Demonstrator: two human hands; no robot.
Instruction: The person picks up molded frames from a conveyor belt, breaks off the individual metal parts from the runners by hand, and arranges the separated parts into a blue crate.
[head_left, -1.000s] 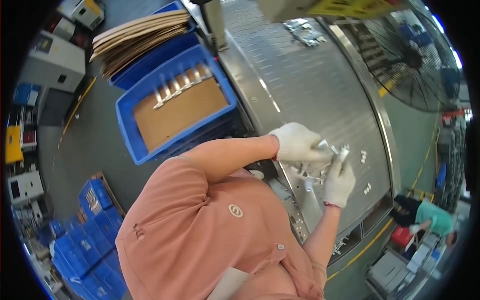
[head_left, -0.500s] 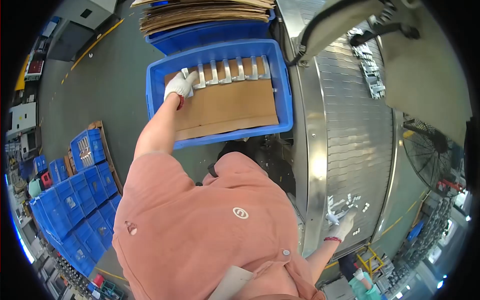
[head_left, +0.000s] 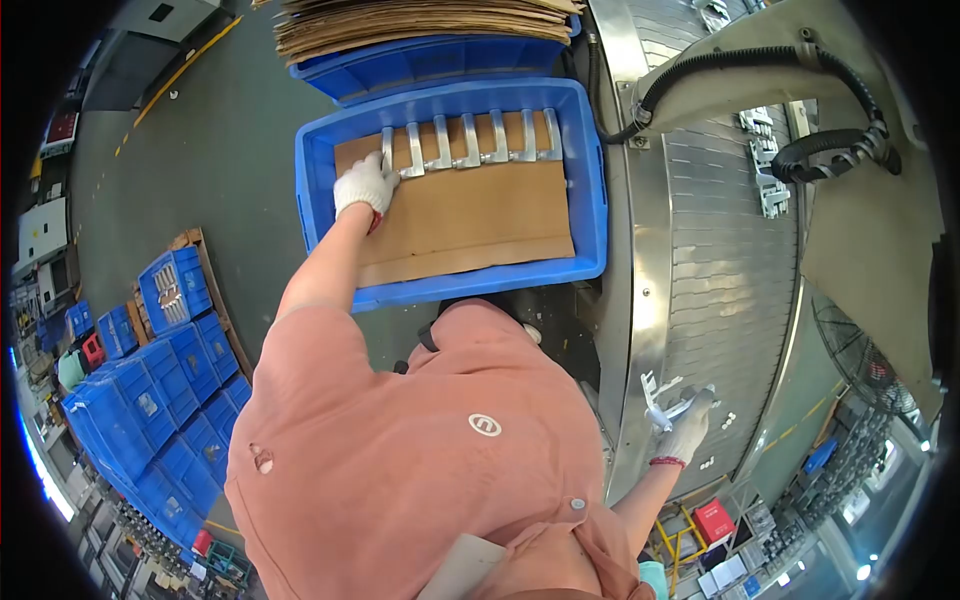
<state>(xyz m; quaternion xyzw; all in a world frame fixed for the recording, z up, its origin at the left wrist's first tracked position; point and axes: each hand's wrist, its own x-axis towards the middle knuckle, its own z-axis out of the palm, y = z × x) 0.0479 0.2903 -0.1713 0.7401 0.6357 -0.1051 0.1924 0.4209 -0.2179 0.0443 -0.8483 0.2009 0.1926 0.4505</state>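
Inside the blue bin (head_left: 452, 288), a brown cardboard sheet (head_left: 470, 220) carries a row of several silver metal parts (head_left: 440, 142) along its far edge. My left hand (head_left: 365, 186), in a white glove, is closed on the leftmost part (head_left: 388, 142) of that row. Over the metal conveyor (head_left: 725, 300) at the lower right, my gloved right hand (head_left: 686, 432) is wrapped round a silver metal part (head_left: 655, 405) with angled arms. Small metal bits (head_left: 728, 421) lie on the conveyor beside it.
Behind the bin is another blue bin (head_left: 430, 68) with stacked cardboard (head_left: 420, 25) on top. A machine arm with a black hose (head_left: 740, 60) overhangs the conveyor's far part. More metal parts (head_left: 768, 170) lie there. Stacked blue crates (head_left: 150, 390) stand at left, a fan (head_left: 865, 360) at right.
The view has shifted slightly. My left hand has moved a little toward the row, its part now standing in line. My right hand has lifted its part slightly, clear of the small bits.
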